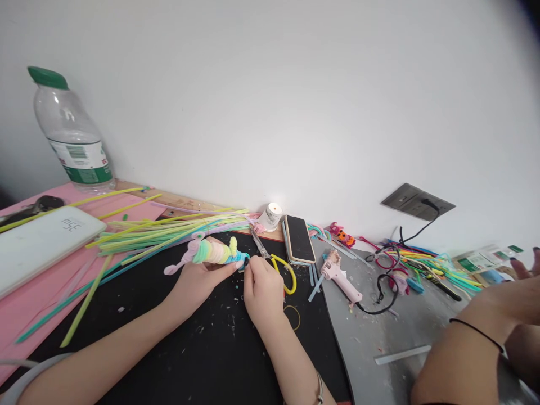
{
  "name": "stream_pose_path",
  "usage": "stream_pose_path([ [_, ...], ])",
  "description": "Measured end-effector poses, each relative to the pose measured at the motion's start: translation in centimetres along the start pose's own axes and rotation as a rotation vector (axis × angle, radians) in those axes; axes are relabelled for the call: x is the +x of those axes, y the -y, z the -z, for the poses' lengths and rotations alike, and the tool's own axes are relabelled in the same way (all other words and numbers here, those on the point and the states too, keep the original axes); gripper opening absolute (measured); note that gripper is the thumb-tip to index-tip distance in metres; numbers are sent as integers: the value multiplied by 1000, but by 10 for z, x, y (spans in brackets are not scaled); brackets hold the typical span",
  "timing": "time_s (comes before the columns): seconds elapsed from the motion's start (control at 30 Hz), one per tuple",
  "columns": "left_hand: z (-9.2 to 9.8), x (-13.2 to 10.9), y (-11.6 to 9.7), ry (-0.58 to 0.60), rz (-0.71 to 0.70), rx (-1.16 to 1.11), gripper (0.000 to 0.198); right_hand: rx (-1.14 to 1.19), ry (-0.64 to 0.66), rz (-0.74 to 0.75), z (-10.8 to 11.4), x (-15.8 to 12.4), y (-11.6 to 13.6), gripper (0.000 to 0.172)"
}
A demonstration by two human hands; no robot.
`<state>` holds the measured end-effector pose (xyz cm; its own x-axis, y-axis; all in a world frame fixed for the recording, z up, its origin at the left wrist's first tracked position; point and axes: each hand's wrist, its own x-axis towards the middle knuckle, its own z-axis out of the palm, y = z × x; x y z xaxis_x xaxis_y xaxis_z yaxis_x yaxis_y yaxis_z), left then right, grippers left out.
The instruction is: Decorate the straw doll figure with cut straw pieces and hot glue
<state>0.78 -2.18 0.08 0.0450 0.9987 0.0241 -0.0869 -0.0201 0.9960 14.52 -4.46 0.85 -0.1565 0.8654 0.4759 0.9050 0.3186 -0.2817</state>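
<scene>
My left hand (194,282) is wrapped round a small figure made of pastel pipe cleaners (211,252), pink at its left end and blue at its right. My right hand (262,288) pinches at the figure's blue right tip, fingers pressed together. Both hands work over a black mat (202,349). Yellow-handled scissors (276,261) lie just beyond my right hand.
A bundle of green and yellow straws (169,230) lies behind the hands. A plastic bottle (70,132), a white tablet (40,242), a lit candle (270,215), a phone (299,239) and a pink glue gun (341,281) stand around. Another person's arm (476,337) rests at right.
</scene>
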Motion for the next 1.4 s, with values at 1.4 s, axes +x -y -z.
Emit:
stream_pose_path([
  [1.4, 12, 14, 5, -10, 214, -489, 16, 146, -109, -378, 8, 11, -37, 13],
])
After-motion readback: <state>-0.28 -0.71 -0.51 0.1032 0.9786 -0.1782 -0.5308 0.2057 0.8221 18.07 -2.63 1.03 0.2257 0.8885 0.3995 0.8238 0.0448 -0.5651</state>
